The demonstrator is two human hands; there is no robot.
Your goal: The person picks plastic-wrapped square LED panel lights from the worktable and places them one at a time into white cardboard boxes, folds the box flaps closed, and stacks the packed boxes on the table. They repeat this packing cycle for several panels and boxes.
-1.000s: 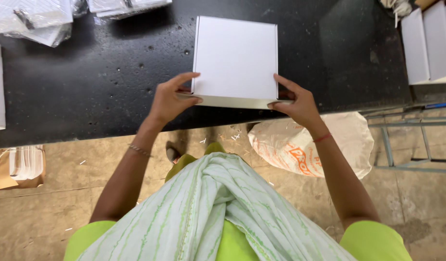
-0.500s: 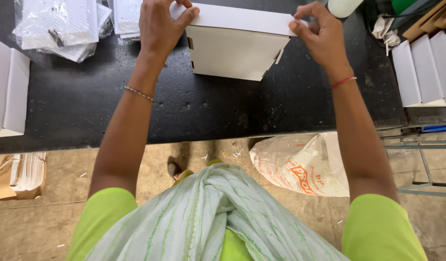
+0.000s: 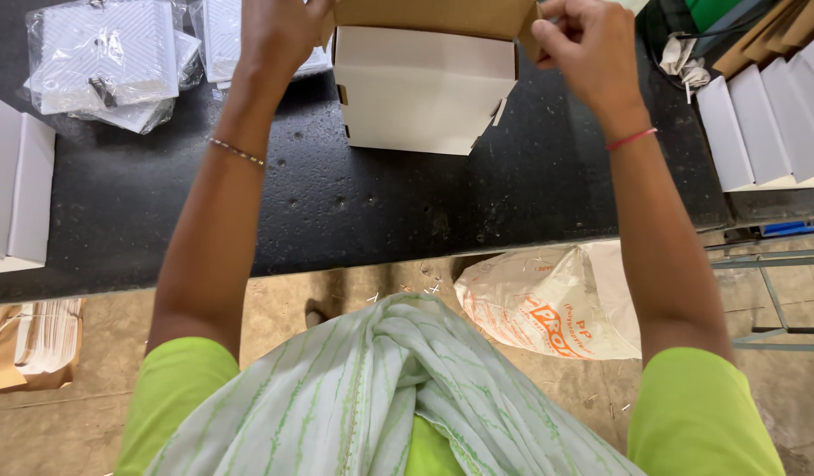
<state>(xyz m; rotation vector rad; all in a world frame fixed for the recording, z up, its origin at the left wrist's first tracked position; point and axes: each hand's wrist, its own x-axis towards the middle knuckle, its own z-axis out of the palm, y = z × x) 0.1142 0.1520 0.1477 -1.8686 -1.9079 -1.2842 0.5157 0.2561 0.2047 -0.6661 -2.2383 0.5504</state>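
Looking down from nearest out: a striped green-and-white scarf [image 3: 380, 397] was draped over lime sleeves, and a crinkly printed sack [image 3: 548, 308] was slumped on the floor at about 4 o'clock. Past that, the speckled black worktop [image 3: 336, 211] was seen. Compared with a second ago, the white carton [image 3: 424, 88] had been lifted off its flat face and tipped up at 12 o'clock, its brown cardboard lid swung open, so it's now being opened rather than just squared up. The left hand [image 3: 279, 31] was clamped on the lid's left corner, the right hand [image 3: 587, 48] pinched on the right flap. Plastic-bagged white parts [image 3: 103, 62] were heaped at 10 o'clock, and flat white boxes [image 3: 764, 119] were stacked at 2.
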